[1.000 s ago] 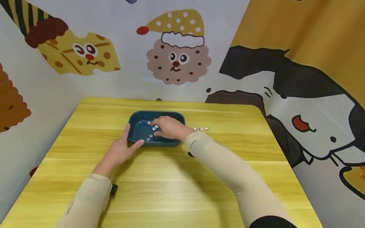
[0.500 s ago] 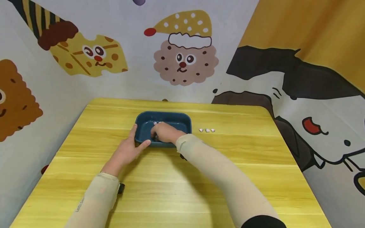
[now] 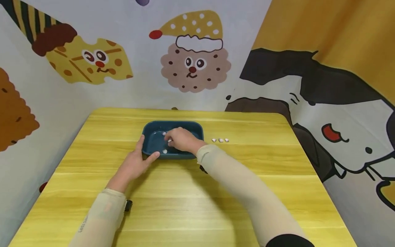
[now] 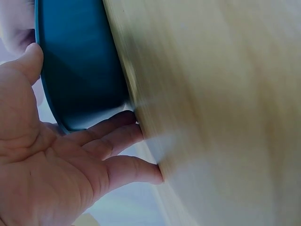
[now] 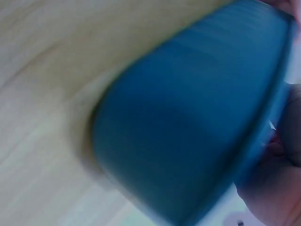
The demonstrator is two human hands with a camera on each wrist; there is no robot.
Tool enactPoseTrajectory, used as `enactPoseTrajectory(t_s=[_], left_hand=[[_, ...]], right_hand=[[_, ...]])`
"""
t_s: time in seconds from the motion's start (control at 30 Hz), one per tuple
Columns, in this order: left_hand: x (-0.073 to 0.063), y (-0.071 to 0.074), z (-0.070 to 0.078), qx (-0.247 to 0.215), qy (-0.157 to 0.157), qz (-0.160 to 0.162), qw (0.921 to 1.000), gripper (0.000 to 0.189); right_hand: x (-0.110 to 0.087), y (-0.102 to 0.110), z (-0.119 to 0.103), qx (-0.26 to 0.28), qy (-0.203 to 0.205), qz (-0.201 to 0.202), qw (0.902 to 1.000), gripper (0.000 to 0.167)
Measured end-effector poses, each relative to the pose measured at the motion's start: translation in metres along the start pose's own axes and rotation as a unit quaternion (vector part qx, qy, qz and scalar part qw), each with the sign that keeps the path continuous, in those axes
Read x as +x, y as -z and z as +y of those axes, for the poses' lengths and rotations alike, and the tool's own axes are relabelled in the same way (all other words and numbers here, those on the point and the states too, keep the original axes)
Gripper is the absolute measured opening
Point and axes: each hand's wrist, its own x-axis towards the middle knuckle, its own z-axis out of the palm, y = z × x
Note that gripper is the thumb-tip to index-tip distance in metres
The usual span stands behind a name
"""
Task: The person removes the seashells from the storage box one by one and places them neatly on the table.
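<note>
My left hand (image 3: 134, 163) rests at the left near corner of a dark blue rectangular tray (image 3: 148, 137), its thumb (image 4: 30, 61) on the rim and its other fingers spread along the outer wall, tips at the tabletop. Inside the tray, my right hand (image 3: 182, 139) has curled fingers and thumb around a small whitish shell-like piece (image 3: 169, 140). One similar piece (image 3: 165, 151) lies near the tray's front wall, and more whitish bits (image 3: 164, 133) show further back. The right wrist view is blurred; the tray's wall (image 5: 178, 122) hides most of the fingers.
To the right of the tray, three small whitish pieces (image 3: 220, 140) lie in a row on the yellow wooden table (image 3: 185, 206). Behind the table hangs a white cloth (image 3: 139, 96) printed with cartoon figures.
My right hand's spread fingers curled down toward the tray's front side, then moved slightly back. One piece near the front is no longer visible. The left hand stays at the corner.
</note>
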Motion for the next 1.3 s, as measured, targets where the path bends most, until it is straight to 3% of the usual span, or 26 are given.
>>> enactPoseTrajectory(t_s=[0.17,0.33,0.43,0.53,0.7,0.8,1.1,1.3], left_hand=[[0.001,-0.002,-0.002,0.005,0.0,0.001,1.0,0.114],[0.0,0.001,-0.003,0.002,0.004,0.007,1.0,0.111],[-0.002,0.003,-0.003,0.006,0.008,0.011,0.9999,0.111],[-0.003,0.004,-0.003,0.01,0.005,0.011,0.9999,0.112],[-0.002,0.002,-0.002,0.008,0.002,0.009,0.9999,0.111],[-0.001,0.0,-0.001,0.004,0.005,0.006,1.0,0.11],[0.0,0.0,-0.001,0.006,0.01,0.002,0.9999,0.11],[-0.001,0.0,0.0,0.009,0.009,0.0,0.9999,0.111]], right_hand=[[-0.042,0.02,0.012,0.082,0.016,0.091,0.9924,0.028],[-0.094,0.033,0.049,0.11,-0.011,0.17,0.9792,0.021],[-0.115,0.032,0.081,0.091,-0.051,0.165,0.9807,0.017],[-0.128,0.023,0.107,0.078,-0.081,0.12,0.9863,0.017],[-0.131,0.005,0.124,0.08,-0.073,0.084,0.9905,0.018],[-0.127,-0.003,0.126,0.07,-0.058,0.093,0.9916,0.016],[-0.118,-0.015,0.126,0.027,-0.065,0.104,0.9921,0.01],[-0.124,-0.016,0.127,0.039,-0.056,0.13,0.9892,0.011]])
